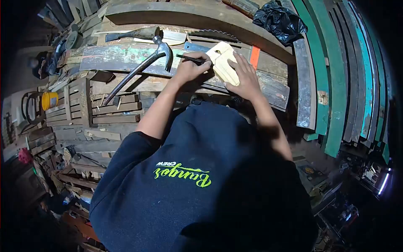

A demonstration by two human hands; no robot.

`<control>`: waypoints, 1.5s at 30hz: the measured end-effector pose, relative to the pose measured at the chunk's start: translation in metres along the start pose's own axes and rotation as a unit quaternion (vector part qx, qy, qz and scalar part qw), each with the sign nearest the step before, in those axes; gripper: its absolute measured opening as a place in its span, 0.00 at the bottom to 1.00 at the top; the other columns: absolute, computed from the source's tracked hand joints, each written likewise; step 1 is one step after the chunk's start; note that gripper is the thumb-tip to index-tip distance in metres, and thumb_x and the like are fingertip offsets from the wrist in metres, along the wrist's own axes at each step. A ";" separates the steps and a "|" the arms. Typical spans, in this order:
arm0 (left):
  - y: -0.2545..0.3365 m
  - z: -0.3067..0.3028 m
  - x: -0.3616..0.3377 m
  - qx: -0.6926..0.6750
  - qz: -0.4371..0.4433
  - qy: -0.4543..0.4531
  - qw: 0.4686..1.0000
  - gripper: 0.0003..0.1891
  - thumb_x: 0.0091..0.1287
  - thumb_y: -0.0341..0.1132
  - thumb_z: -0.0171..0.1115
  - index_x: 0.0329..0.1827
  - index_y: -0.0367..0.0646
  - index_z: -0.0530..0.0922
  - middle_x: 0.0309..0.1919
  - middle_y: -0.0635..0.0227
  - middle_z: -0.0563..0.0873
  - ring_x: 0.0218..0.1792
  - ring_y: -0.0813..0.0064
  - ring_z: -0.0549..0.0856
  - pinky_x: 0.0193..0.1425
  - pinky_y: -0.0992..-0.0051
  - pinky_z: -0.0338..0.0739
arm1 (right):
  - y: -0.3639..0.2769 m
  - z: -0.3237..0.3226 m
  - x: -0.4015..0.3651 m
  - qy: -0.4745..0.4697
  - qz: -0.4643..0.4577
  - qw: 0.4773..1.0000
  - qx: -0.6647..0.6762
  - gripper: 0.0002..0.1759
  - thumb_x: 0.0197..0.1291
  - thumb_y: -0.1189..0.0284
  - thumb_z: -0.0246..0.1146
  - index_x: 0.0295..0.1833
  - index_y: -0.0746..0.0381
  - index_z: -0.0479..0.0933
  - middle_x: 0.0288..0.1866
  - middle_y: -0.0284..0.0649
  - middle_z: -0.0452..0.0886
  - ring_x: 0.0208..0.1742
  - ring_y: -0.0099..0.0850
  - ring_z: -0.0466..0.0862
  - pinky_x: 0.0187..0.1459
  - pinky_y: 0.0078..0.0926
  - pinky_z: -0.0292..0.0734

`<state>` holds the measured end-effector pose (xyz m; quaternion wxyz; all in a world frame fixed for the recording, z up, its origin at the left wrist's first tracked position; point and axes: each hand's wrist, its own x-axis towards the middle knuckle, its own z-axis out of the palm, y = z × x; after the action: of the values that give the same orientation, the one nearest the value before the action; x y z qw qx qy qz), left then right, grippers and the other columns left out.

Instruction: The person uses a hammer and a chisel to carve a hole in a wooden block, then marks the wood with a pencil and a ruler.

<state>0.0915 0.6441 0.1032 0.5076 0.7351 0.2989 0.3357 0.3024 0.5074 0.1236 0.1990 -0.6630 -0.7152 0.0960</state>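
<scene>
A pale wooden block [224, 67] with a small dark hole near its top lies on the workbench, tilted. My right hand [247, 80] holds its right side, with fingers over the upper face and thumb at the lower edge. At the block's left edge, my left hand [191, 69] is closed around a thin black marking tool [189, 58]; whether it is a pen or pencil cannot be made out. A claw hammer [145, 66] rests left of my left hand, its head up and its handle slanting down to the left.
Another wooden-handled tool [132, 34] lies behind the hammer. An orange strip [255, 56] is right of the block, and a black plastic bag [279, 22] sits behind it. Green planks [338, 92] stand at right. A yellow bucket [49, 101] is at far left.
</scene>
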 end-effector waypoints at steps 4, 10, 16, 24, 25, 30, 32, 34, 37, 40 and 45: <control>-0.002 -0.001 -0.001 -0.004 -0.040 -0.039 0.998 0.10 0.61 0.36 0.68 0.36 0.37 0.85 0.28 0.65 0.87 0.32 0.78 0.84 0.41 0.75 0.79 | -0.001 -0.001 0.001 0.002 0.000 1.000 0.007 0.44 0.45 0.54 0.71 0.71 0.52 0.69 0.79 0.45 0.58 0.80 0.46 0.57 0.75 0.48 0.54; 0.001 0.000 0.000 -0.028 -0.012 -0.035 0.999 0.09 0.62 0.35 0.68 0.37 0.37 0.85 0.29 0.66 0.88 0.33 0.78 0.84 0.42 0.75 0.79 | 0.000 0.001 -0.001 0.006 0.003 1.000 0.003 0.44 0.44 0.54 0.71 0.70 0.52 0.69 0.79 0.45 0.58 0.80 0.46 0.57 0.75 0.48 0.53; 0.001 -0.001 -0.001 -0.028 -0.032 -0.066 0.997 0.08 0.63 0.34 0.68 0.38 0.37 0.85 0.29 0.68 0.87 0.31 0.81 0.84 0.39 0.76 0.79 | -0.004 0.000 -0.001 0.003 0.000 1.000 0.007 0.43 0.48 0.56 0.72 0.72 0.53 0.68 0.81 0.46 0.56 0.79 0.50 0.57 0.75 0.49 0.55; 0.016 0.001 -0.010 -0.109 -0.079 0.066 0.989 0.10 0.64 0.33 0.65 0.44 0.36 0.83 0.33 0.65 0.87 0.34 0.79 0.83 0.42 0.76 0.78 | -0.043 -0.011 -0.007 0.014 0.149 0.989 -0.021 0.35 0.61 0.52 0.65 0.69 0.60 0.71 0.74 0.56 0.63 0.74 0.56 0.62 0.71 0.51 0.61; 0.016 0.002 -0.013 -0.089 -0.069 0.063 0.992 0.10 0.64 0.33 0.65 0.44 0.36 0.83 0.32 0.65 0.86 0.34 0.79 0.83 0.41 0.76 0.78 | -0.041 -0.015 -0.006 0.008 0.165 0.986 -0.033 0.34 0.61 0.52 0.66 0.66 0.61 0.73 0.71 0.57 0.66 0.73 0.54 0.64 0.69 0.51 0.63; 0.016 0.003 -0.022 -0.103 -0.087 0.017 0.991 0.07 0.64 0.32 0.65 0.38 0.37 0.81 0.26 0.69 0.85 0.29 0.82 0.81 0.37 0.77 0.77 | -0.031 -0.006 -0.007 0.045 0.120 0.991 -0.032 0.45 0.56 0.50 0.69 0.73 0.60 0.64 0.76 0.58 0.58 0.76 0.56 0.58 0.72 0.54 0.56; 0.023 0.001 -0.025 -0.088 -0.086 0.002 0.992 0.05 0.64 0.30 0.65 0.36 0.37 0.80 0.25 0.71 0.84 0.27 0.84 0.81 0.35 0.79 0.77 | -0.030 0.007 -0.011 0.038 0.103 0.993 -0.037 0.48 0.55 0.49 0.69 0.76 0.60 0.60 0.78 0.58 0.54 0.78 0.57 0.55 0.73 0.54 0.53; 0.030 -0.003 -0.028 -0.084 -0.064 -0.011 0.994 0.05 0.65 0.29 0.65 0.36 0.37 0.80 0.25 0.70 0.84 0.27 0.85 0.82 0.34 0.80 0.77 | -0.031 0.016 -0.014 0.032 0.121 0.992 -0.030 0.52 0.54 0.48 0.70 0.79 0.58 0.55 0.81 0.58 0.47 0.80 0.58 0.48 0.75 0.56 0.47; 0.034 -0.005 -0.035 -0.040 -0.065 -0.036 0.996 0.05 0.65 0.29 0.65 0.36 0.36 0.81 0.26 0.68 0.85 0.28 0.84 0.83 0.35 0.80 0.78 | -0.028 0.019 -0.016 0.024 0.129 0.991 -0.023 0.53 0.55 0.47 0.69 0.80 0.57 0.53 0.81 0.57 0.44 0.81 0.57 0.45 0.76 0.57 0.43; 0.030 -0.002 -0.039 -0.021 -0.057 -0.051 0.997 0.07 0.66 0.31 0.66 0.38 0.35 0.81 0.29 0.69 0.86 0.33 0.82 0.82 0.41 0.78 0.77 | -0.028 0.020 -0.016 0.029 0.127 0.991 -0.023 0.53 0.55 0.46 0.68 0.80 0.57 0.53 0.82 0.57 0.44 0.81 0.57 0.45 0.76 0.57 0.43; 0.026 0.007 -0.043 -0.031 -0.078 -0.016 0.996 0.06 0.65 0.30 0.66 0.37 0.36 0.82 0.29 0.67 0.86 0.32 0.82 0.82 0.40 0.77 0.77 | -0.027 0.021 -0.016 0.034 0.119 0.992 -0.022 0.53 0.55 0.45 0.68 0.80 0.57 0.53 0.81 0.57 0.45 0.81 0.56 0.45 0.76 0.56 0.43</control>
<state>0.0744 0.5991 0.1176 0.5597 0.6985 0.3369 0.2922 0.2701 0.4920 0.1127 0.1960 -0.7504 -0.6260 0.0810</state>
